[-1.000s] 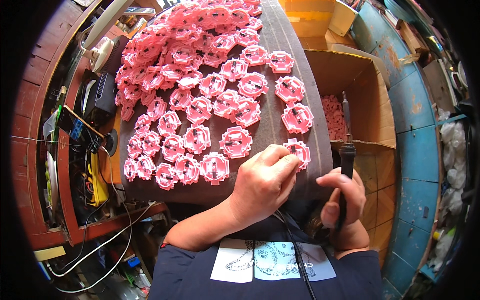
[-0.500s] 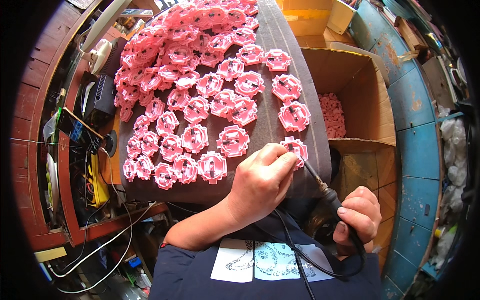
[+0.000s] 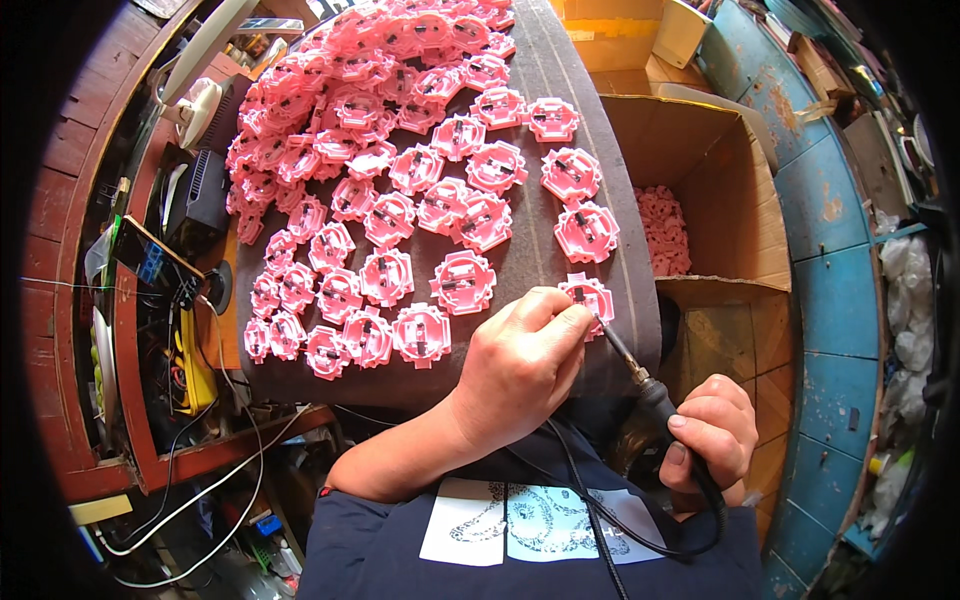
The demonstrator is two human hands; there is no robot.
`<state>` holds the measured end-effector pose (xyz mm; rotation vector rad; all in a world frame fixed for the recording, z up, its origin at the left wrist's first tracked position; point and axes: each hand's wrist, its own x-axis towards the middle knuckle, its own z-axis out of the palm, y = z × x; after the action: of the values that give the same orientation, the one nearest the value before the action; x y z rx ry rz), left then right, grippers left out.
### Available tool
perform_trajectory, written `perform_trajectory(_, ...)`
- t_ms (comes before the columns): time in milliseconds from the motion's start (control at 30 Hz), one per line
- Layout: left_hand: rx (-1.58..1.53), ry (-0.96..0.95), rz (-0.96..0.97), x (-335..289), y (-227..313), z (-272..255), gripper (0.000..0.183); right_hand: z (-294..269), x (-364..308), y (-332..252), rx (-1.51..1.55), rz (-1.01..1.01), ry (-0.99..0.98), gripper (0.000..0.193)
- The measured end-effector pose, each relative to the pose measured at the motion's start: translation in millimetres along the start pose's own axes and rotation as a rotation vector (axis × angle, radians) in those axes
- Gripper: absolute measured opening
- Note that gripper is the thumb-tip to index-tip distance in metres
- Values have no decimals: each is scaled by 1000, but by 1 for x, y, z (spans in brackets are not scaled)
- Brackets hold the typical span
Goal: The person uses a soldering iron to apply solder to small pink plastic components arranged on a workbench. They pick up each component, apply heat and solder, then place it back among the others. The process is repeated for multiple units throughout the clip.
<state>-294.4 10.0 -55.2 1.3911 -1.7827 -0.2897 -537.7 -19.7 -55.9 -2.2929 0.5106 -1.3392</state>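
Note:
In my right hand (image 3: pixel 715 432) is a soldering iron (image 3: pixel 655 400) with a black handle, my fingers wrapped round it. Its thin metal shaft slants up and left to a pink plastic part (image 3: pixel 588 300) near the front right of the cloth-covered work surface. The tip is at or very close to that part. My left hand (image 3: pixel 525 360) is closed in a pinch right beside the same part, fingertips partly hidden; what they hold cannot be made out. Similar pink round parts (image 3: pixel 463 282) with small black pieces inside lie in loose rows to the left and beyond.
A heap of pink parts (image 3: pixel 330 100) covers the far left of the dark cloth (image 3: pixel 600 180). To the right stands an open cardboard box (image 3: pixel 720 180) with more pink pieces inside. The iron's black cable (image 3: pixel 590 500) loops over my lap. A phone (image 3: pixel 158 248) stands at left.
Almost nothing differs. My right hand and the soldering iron have shifted very slightly left; my left hand stays beside the same pink part. The whole view has drifted by a few pixels.

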Motion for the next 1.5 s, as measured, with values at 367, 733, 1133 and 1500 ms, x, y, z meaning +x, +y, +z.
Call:
perform_trajectory(367, -5, 3, -5, -1, -1, 1, 23, -4, 3, 1, -8, -36, -75, 35)
perform_trajectory(733, -20, 13, -5, -1, -1, 2, 23, -2, -11, 5, -12, 38, 142, 35)
perform_trajectory(1133, -8, 13, -6, -1, -1, 2, 21, 43, 13, 33, -34, 124, 56, 31)
perform_trajectory(1500, -19, 17, -10, -2, -1, 2, 23, 59, 31, 35, -119, 126, -67, 67)
